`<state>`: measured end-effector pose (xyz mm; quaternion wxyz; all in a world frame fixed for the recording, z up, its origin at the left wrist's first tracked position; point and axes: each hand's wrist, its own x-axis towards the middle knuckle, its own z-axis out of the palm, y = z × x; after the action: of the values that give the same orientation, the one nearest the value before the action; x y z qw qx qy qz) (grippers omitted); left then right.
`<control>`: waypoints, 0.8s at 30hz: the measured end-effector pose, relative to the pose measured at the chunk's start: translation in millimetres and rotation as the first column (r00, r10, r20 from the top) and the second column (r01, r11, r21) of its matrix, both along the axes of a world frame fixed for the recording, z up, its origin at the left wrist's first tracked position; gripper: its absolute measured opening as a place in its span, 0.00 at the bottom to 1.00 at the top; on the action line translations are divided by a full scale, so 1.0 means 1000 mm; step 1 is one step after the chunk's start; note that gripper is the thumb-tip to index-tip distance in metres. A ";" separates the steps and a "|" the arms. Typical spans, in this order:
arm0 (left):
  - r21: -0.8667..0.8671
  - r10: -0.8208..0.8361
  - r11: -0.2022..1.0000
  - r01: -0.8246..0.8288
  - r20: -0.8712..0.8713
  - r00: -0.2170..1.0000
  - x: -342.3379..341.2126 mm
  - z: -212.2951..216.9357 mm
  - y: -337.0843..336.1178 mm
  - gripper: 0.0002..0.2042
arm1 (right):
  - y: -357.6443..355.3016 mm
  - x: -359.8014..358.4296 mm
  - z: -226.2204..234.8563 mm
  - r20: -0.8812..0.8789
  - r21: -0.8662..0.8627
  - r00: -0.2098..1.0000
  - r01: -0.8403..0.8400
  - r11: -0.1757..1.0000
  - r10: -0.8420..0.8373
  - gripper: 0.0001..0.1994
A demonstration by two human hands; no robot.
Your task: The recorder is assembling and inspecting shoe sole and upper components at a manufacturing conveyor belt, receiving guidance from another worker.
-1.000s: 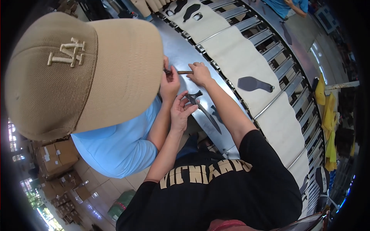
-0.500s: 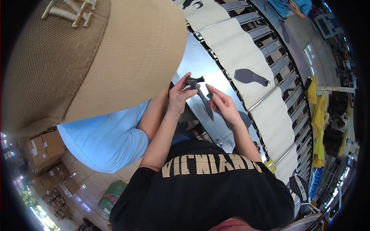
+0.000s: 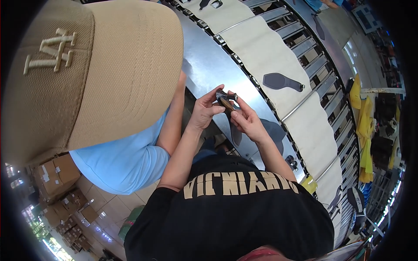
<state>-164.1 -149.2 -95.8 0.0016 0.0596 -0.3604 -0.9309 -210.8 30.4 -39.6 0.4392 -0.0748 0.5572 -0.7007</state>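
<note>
Both of my hands are raised over the metal table, closed on one dark shoe sole. My left hand (image 3: 204,111) grips its upper end, where a glossy black strap-like part (image 3: 232,96) sticks out. Close beside it, my right hand (image 3: 248,121) pinches the same end with thumb and fingers. A brown patch shows between the two hands. The sole's grey face (image 3: 236,135) hangs below my fingers, partly covered by my right hand. Beyond my right wrist lie dark grey flat pieces (image 3: 274,130) on the metal table (image 3: 209,61).
A conveyor with a cream cloth cover (image 3: 278,56) runs past the table, carrying a grey sole (image 3: 282,81). A co-worker in a tan cap (image 3: 135,65) and light blue shirt (image 3: 122,165) stands close on my left. Cardboard boxes (image 3: 58,174) are stacked at lower left.
The sole has been turned so its grey face and a brown patch show. My right hand has moved up toward my left. The co-worker's cap has shifted left and upward.
</note>
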 end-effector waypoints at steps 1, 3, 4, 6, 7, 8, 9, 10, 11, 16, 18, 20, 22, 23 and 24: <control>-0.003 0.003 1.000 -0.003 0.004 1.000 0.001 -0.001 -0.001 0.34 | -0.002 0.002 0.001 0.004 -0.003 1.000 -0.003 1.000 0.003 0.31; -0.029 0.005 1.000 -0.005 -0.022 1.000 0.000 -0.001 -0.003 0.34 | -0.006 0.005 0.005 0.013 -0.004 0.998 0.069 0.998 -0.069 0.28; -0.031 0.005 1.000 -0.006 -0.022 1.000 -0.001 0.001 -0.003 0.34 | -0.007 0.007 0.003 0.014 -0.006 0.998 0.068 0.998 -0.068 0.28; -0.033 0.002 0.999 -0.003 -0.026 1.000 -0.003 0.005 -0.002 0.34 | -0.009 0.009 -0.002 0.027 -0.008 0.987 0.158 0.987 -0.158 0.25; -0.036 0.002 0.999 -0.003 -0.026 1.000 -0.003 0.004 -0.002 0.34 | -0.011 0.008 -0.001 0.027 -0.011 0.987 0.158 0.987 -0.158 0.25; -0.056 0.021 0.998 -0.022 -0.016 1.000 -0.004 0.002 -0.001 0.33 | -0.012 0.007 0.002 0.039 -0.015 0.983 0.183 0.983 -0.182 0.24; -0.076 0.040 0.996 -0.040 -0.006 0.999 -0.004 0.000 0.000 0.33 | -0.012 0.007 0.004 0.052 -0.018 0.977 0.207 0.978 -0.206 0.23; -0.078 0.038 0.996 -0.038 -0.006 0.999 -0.004 -0.002 0.002 0.33 | -0.012 0.007 0.003 0.052 -0.019 0.977 0.209 0.978 -0.208 0.23; -0.084 0.054 0.995 -0.053 0.008 0.998 -0.004 -0.004 0.004 0.32 | -0.012 0.006 0.001 0.035 -0.012 0.974 0.225 0.974 -0.225 0.22; -0.071 0.116 0.991 -0.110 0.097 0.988 -0.011 -0.005 0.014 0.32 | -0.006 -0.007 -0.008 0.150 -0.024 0.963 0.229 0.973 -0.223 0.21; -0.118 0.100 0.989 -0.091 0.072 0.992 -0.013 -0.003 0.014 0.32 | -0.003 -0.011 -0.005 0.192 -0.035 0.960 0.216 0.976 -0.205 0.21; -0.126 0.084 0.989 -0.074 0.076 0.994 -0.012 -0.006 0.012 0.32 | -0.003 -0.014 0.002 0.159 -0.016 0.970 0.189 0.982 -0.184 0.21; -0.132 0.063 0.990 -0.053 0.076 0.995 -0.015 -0.003 0.012 0.32 | -0.001 -0.016 0.006 0.125 -0.016 0.987 0.107 0.994 -0.104 0.21; -0.120 0.065 0.991 -0.055 0.081 0.995 -0.016 -0.001 0.012 0.32 | -0.001 -0.017 0.007 0.127 -0.016 0.986 0.112 0.994 -0.109 0.21; -0.109 0.069 0.992 -0.059 0.086 0.994 -0.017 0.002 0.012 0.32 | -0.002 -0.017 0.008 0.154 -0.028 0.982 0.116 0.993 -0.110 0.21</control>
<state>-181.0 -136.7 -93.7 0.0186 0.1127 -0.4070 -0.9063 -227.9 28.9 -31.7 0.4384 0.0024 0.5125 -0.7383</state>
